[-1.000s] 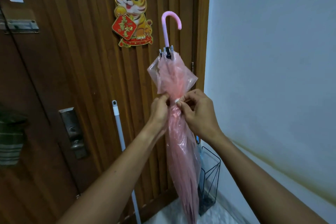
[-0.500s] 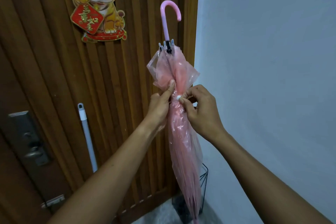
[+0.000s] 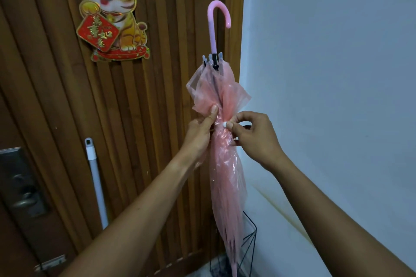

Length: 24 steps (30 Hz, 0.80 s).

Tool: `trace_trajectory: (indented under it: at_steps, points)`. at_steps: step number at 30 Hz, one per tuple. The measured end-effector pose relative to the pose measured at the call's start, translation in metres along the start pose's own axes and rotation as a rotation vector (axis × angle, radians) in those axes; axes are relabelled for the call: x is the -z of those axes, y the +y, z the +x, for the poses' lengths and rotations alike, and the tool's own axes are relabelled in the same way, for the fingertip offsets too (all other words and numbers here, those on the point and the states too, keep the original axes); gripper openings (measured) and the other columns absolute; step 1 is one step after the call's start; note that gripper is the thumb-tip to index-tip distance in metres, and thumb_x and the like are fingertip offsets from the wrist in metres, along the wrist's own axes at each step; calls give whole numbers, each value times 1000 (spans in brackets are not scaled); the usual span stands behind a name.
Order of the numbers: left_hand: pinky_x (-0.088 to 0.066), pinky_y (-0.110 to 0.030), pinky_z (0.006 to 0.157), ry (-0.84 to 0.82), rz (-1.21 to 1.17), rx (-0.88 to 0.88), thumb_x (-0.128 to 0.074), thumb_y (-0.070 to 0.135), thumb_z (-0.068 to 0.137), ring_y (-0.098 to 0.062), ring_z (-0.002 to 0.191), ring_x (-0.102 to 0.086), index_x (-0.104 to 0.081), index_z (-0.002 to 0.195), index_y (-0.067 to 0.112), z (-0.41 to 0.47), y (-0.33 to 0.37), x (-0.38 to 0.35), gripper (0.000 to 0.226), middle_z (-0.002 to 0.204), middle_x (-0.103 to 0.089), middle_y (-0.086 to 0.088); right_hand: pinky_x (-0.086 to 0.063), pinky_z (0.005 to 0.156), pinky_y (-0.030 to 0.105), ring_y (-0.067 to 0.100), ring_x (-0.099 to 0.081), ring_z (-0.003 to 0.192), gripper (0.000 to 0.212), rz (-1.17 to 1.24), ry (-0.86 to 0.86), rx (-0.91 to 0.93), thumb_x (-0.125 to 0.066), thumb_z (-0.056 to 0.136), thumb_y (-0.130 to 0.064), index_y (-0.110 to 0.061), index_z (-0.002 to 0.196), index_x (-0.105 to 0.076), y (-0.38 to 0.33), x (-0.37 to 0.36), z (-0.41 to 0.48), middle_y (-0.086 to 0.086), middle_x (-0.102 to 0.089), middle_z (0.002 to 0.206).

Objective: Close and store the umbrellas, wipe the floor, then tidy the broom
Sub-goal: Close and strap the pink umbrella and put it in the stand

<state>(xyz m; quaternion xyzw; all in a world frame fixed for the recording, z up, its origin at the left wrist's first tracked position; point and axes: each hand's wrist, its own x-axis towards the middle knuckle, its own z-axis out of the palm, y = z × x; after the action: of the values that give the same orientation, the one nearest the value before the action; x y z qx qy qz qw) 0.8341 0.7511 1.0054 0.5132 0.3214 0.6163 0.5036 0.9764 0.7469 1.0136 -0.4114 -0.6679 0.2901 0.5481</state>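
Slatted wooden door [image 3: 157, 141] fills the left half of the frame; a pale wall [image 3: 337, 74] fills the right. The pink umbrella [image 3: 225, 182] stands upright at centre frame, hooked handle [image 3: 212, 29] uppermost, tip down at a black wire stand [image 3: 251, 243] on the lower edge. Whether the tip is inside the stand cannot be determined.

The left hand [image 3: 200, 135] grips the gathered canopy at its waist, thumb pressed flat on the folds. The right hand [image 3: 254, 135] pinches the white snap [image 3: 224, 124] of the tie strap between thumb and forefinger, just beside the left thumb. Probable step: fastening the strap.

Hazards:
- Folds above the strap flare loosely. An unseated snap may release, letting the canopy spread and snag on the stand wires.
- Thin film may tear if the strap is overtightened.
- A white pole [image 3: 95, 177] leans on the door at lower left; a swinging elbow could topple it.
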Motion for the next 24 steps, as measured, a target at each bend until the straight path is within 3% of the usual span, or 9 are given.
trace_trajectory:
  at_steps: [7,11,15,22,24]
  points:
    - [-56,-44,96,-43,-15,8,-55,31,100,-33,112,-68,-63,124,-2,8,-5,3,42,118,-70,-21,-64,67,36,15,-67,63,15,12,-15,-21,-73,91,-14,-7,77,-70,8,1,8,6,-68,74]
    - [-56,-44,95,-98,65,19,-60,25,98,-31,111,-69,-63,122,-2,11,-16,9,36,117,-71,-19,-64,67,36,20,-73,71,10,34,-37,-46,-72,91,-13,-8,82,-69,18,5,11,8,-71,84]
    - [-58,-40,89,-73,111,-13,-60,23,98,-29,98,-73,-71,108,-1,20,-31,5,28,105,-75,-20,-61,65,33,18,-72,67,10,53,-61,-58,-74,89,-9,-4,84,-67,29,15,16,11,-71,80]
    - [-56,-45,94,-47,101,-47,-60,19,99,-36,100,-70,-69,111,-7,36,-55,-16,31,106,-73,-26,-62,69,53,33,-71,65,13,0,28,-5,-75,86,-8,-10,78,-65,57,25,23,11,-71,65]
    - [-56,-43,93,-29,120,-57,-61,18,98,-33,100,-71,-71,108,-5,42,-61,-20,27,104,-74,-23,-62,71,52,28,-68,63,12,39,9,-18,-73,87,-5,-6,81,-63,63,32,27,15,-71,67]
